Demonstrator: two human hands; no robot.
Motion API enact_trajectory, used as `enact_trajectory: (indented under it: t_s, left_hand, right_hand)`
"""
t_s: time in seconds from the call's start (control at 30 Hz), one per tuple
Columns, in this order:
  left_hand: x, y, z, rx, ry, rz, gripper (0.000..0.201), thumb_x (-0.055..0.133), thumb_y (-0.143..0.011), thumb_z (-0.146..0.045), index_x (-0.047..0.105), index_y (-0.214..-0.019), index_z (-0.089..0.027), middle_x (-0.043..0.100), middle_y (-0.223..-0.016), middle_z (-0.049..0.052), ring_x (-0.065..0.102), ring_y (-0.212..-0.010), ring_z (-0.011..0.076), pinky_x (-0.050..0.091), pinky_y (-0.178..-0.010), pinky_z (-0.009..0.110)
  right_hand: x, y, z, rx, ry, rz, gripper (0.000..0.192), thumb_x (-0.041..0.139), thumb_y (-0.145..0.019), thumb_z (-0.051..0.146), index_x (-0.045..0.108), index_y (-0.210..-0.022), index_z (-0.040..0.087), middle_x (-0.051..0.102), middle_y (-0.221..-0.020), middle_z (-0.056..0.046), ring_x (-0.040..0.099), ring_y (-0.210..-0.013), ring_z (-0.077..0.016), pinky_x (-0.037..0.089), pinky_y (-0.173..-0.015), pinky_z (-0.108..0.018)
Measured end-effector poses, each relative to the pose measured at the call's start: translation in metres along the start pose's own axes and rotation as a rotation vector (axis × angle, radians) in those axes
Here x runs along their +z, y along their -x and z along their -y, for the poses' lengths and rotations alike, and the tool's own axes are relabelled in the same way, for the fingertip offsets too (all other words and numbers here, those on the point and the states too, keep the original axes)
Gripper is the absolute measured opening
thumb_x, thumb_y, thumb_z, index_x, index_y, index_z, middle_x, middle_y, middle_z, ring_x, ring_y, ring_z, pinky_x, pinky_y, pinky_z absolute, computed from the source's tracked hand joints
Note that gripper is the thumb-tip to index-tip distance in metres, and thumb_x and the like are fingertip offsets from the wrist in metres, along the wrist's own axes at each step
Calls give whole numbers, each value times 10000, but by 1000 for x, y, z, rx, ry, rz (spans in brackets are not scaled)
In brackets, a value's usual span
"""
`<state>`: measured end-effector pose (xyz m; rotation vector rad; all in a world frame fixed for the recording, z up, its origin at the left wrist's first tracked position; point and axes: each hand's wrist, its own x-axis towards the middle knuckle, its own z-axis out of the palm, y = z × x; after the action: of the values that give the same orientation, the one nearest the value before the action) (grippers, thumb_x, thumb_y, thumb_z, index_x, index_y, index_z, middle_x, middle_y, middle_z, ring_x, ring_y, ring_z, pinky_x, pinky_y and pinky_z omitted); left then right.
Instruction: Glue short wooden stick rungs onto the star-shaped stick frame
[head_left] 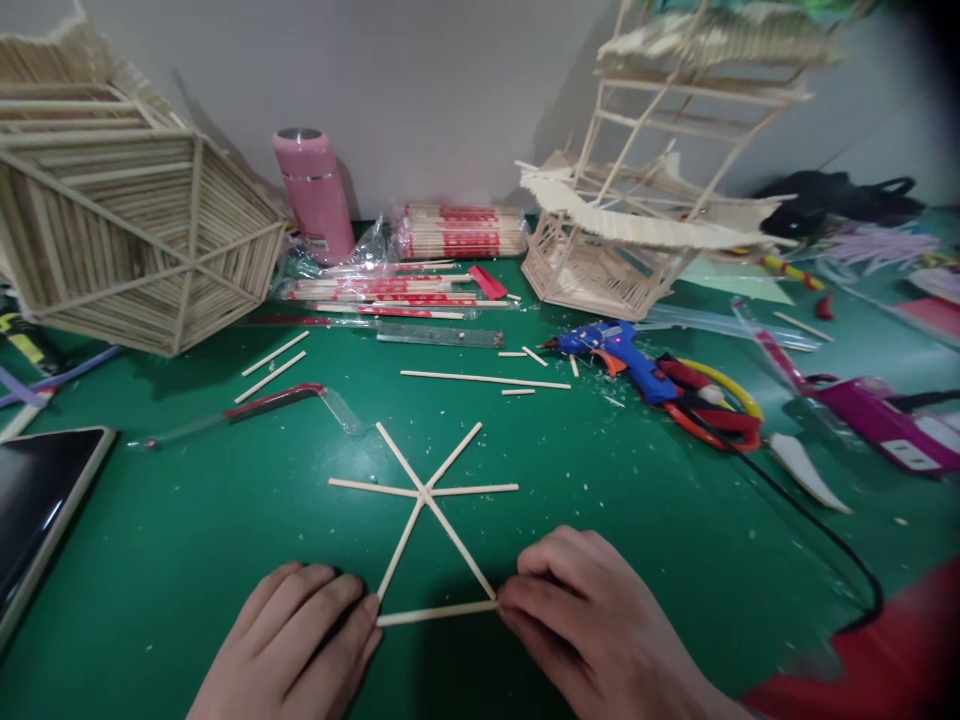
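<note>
Pinching a cross stick (437, 613) (both ends) against the star frame (424, 492)

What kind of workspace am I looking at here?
Likely a hobby craft desk for stick model building: a green mat, a blue glue gun, packs of sticks and a half-built stick tower.

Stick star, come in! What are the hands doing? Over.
Left hand and right hand press a cross stick onto the star. Glue gun parked behind. Nothing blocking.

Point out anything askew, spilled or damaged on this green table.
Pale wood crumbs are scattered over the green mat near the blue glue gun. The big stick tower at the back leans sideways.
</note>
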<state>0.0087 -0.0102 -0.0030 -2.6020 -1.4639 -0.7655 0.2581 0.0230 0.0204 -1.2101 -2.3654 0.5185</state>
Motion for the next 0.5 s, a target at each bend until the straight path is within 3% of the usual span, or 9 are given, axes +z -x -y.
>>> enact_trajectory:
  t_s: [0.5]
  left_hand:
    - [12, 6, 2, -13, 90, -113, 222, 408, -912, -223, 629, -917, -203, 661, -840, 2, 583, -834, 160, 414, -818, 324]
  right_hand:
    - [-2, 0, -3, -17, -37, 17, 107, 533, -822, 168, 626, -796, 214, 594, -751, -14, 491, -654, -131, 343, -569, -273]
